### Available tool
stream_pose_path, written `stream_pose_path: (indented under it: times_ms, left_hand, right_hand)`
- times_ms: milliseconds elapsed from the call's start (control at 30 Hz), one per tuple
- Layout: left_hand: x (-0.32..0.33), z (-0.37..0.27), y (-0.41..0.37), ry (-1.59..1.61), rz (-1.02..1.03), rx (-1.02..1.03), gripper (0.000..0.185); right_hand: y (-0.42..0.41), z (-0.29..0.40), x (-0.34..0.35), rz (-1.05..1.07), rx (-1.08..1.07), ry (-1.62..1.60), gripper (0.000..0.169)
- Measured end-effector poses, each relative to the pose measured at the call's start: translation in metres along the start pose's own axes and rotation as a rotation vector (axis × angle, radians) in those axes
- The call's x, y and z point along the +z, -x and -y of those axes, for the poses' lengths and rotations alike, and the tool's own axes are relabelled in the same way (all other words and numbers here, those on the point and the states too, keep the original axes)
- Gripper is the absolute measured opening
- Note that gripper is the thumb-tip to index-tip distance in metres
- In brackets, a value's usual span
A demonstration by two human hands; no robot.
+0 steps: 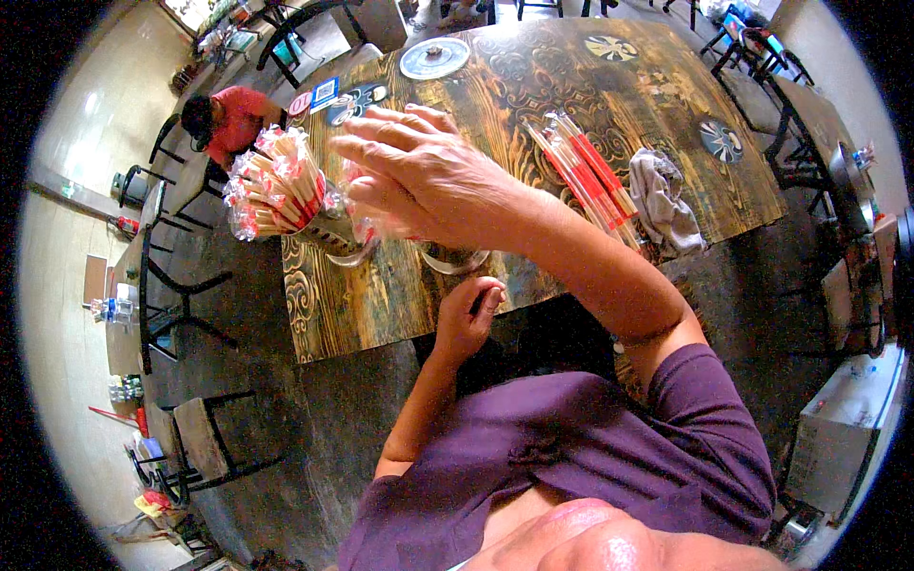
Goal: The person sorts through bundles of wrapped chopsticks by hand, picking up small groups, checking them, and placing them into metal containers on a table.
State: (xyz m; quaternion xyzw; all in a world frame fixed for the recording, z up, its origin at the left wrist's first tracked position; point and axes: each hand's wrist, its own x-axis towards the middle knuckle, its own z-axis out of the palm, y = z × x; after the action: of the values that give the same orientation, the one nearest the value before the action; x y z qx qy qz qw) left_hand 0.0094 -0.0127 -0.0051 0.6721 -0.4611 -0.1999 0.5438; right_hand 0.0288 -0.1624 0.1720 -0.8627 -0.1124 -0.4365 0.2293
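Observation:
My right hand point(428, 175) reaches across the wooden table point(371, 307), palm down and fingers apart, with nothing visible in its grasp. Beneath it a second metal holder point(453, 258) is mostly hidden, and some clear and red wrapping shows around the fingers. Just left stands a perforated metal holder point(330, 234) packed with wrapped wooden chopsticks point(282, 189). My left hand point(468, 317) rests by the table's near edge, fingers curled in and thumb against them, holding nothing that I can see. Several chopsticks in red-and-clear sleeves point(582, 175) lie right of my right forearm.
A crumpled grey cloth point(664, 203) lies beside the sleeved chopsticks. Farther back are a round plate point(434, 58) with a small object on it and a blue printed-code card point(324, 95). A person in a red shirt point(239, 121) sits beyond the left side. Chairs point(203, 435) stand around.

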Motion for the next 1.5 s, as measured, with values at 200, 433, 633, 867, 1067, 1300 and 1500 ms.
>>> stream_pose_path:
  times_ms: [200,433,633,867,1067,1300,1500]
  left_hand:
    - [-0.001,-0.001,0.001,-0.025,-0.004,-0.019,0.010]
    - [0.000,0.005,0.000,-0.031,0.023,0.000,0.009]
    - [0.002,-0.003,-0.002,-0.105,0.015,0.021,0.008]
    - [0.007,-0.001,-0.001,-0.141,-0.019,0.058,0.009]
    - [0.006,0.000,0.000,-0.116,-0.008,0.052,0.008]
    - [0.005,-0.008,-0.002,-0.066,0.005,0.009,0.010]
    - [-0.025,-0.037,-0.001,0.317,-0.047,-0.110,0.015]
  right_hand:
    - [0.051,-0.003,-0.037,-0.098,0.234,0.092,0.043]
    - [0.174,-0.039,-0.075,0.035,0.638,0.438,0.045]
    - [0.244,-0.041,-0.094,0.122,0.768,0.614,0.048]
    - [0.254,-0.031,-0.089,0.147,0.794,0.687,0.044]
    - [0.247,-0.032,-0.089,0.101,0.831,0.640,0.035]
    - [0.254,-0.040,-0.087,0.109,0.792,0.668,0.033]
    - [0.238,-0.030,-0.096,0.062,0.731,0.632,0.031]
